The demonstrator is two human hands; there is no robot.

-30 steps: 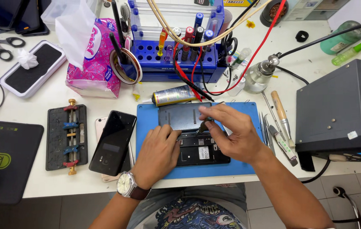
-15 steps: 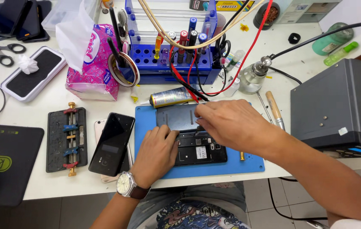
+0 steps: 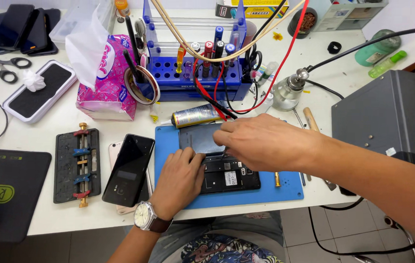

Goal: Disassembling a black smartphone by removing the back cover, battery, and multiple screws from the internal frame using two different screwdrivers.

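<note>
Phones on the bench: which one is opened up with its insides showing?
The dark phone on the blue work mat, under both hands: its circuit boards are exposed. The glossy black phone left of the mat and the dark phones at top left are closed.

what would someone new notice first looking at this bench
Probably the two bare hands meeting over the opened black phone on the blue rectangular work mat: the left hand presses on its near left edge, while the right hand reaches across its upper part. Behind them stands a blue plastic tool rack draped with red and black cables, and a pink tissue pack sits to its left.
</note>
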